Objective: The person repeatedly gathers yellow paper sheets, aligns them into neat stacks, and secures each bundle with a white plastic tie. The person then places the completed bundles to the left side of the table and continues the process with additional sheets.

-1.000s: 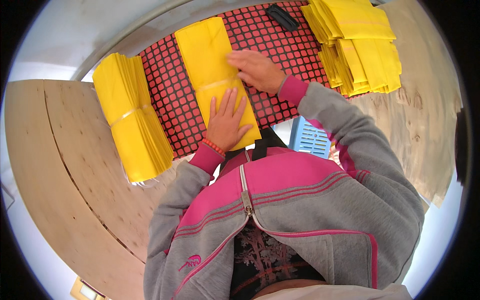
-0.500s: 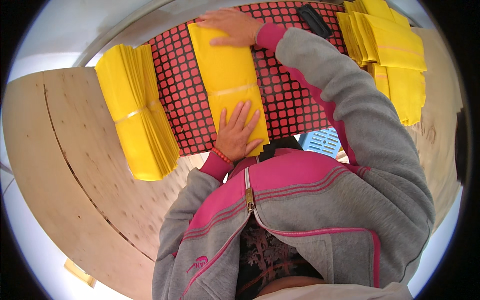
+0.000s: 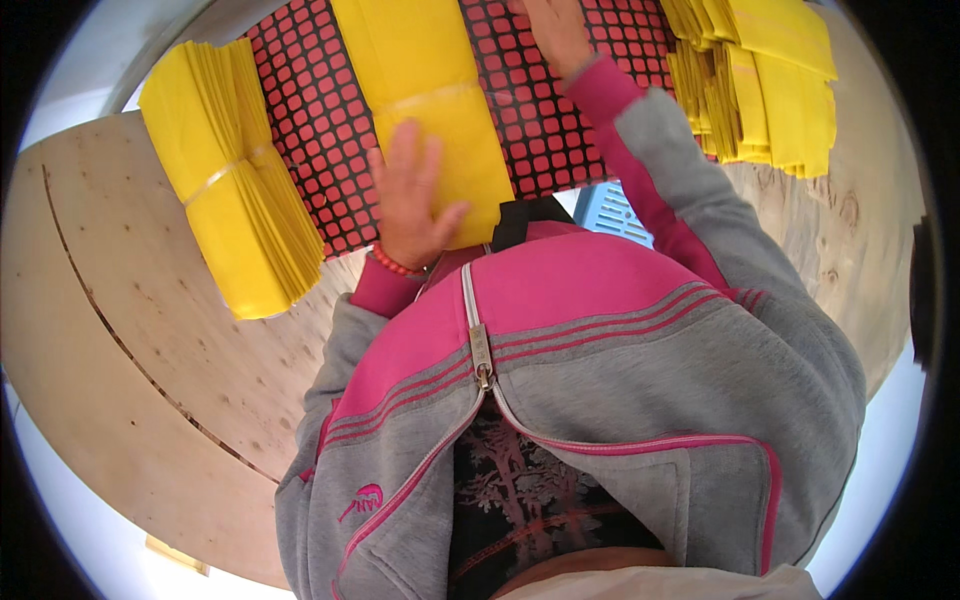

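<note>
I see the yellow sheet (image 3: 425,90) lying with its long axis away from me, my left hand (image 3: 410,195) flat and spread on its near end, my right hand (image 3: 555,30) pressing flat beside its far part.

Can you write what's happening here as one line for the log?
left hand: flat on yellow sheet | right hand: on red checked mat | yellow stacks: left, right

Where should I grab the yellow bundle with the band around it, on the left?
Probably at the middle of the banded yellow bundle, where the clear band cinches it. Come from above, fingers pinching both long sides. The thin sheets fan out loose at the ends and would likely slip apart.
</note>
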`<state>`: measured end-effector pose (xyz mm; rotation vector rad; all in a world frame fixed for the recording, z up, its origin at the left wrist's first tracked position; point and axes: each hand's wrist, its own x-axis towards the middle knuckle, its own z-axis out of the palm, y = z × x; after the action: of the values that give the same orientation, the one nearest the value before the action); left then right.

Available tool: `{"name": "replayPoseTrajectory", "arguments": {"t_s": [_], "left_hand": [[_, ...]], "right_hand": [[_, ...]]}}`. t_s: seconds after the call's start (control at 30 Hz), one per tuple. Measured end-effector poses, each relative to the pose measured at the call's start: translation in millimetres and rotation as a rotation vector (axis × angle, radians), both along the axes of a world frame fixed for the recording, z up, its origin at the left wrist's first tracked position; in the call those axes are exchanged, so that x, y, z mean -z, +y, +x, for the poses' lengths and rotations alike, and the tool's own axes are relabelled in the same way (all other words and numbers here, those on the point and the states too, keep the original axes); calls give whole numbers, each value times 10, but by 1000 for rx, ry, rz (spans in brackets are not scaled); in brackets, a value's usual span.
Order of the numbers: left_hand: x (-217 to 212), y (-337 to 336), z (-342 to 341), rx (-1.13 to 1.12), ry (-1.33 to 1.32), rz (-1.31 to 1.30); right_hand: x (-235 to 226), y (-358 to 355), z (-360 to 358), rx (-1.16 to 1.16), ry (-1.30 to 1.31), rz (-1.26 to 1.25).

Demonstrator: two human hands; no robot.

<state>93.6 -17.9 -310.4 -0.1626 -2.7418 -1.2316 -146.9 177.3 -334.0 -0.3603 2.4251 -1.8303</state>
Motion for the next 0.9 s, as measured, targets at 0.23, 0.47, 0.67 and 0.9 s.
{"name": "replayPoseTrajectory", "arguments": {"t_s": [0.23, 0.47, 0.67, 0.9], "left_hand": [[168, -257, 188, -622, -554, 1098], [124, -304, 78, -480, -846, 1345], [-53, -278, 17, -246, -806, 1648], [-310, -179, 105, -69, -610, 1425]], "right_hand": [[132, 19, 1472, 23, -453, -51], [-84, -200, 1553, -18, -826, -120], [-376, -288, 1530, -91, -1008, -438], [-547, -387, 1723, -110, -1166, -778]]}}
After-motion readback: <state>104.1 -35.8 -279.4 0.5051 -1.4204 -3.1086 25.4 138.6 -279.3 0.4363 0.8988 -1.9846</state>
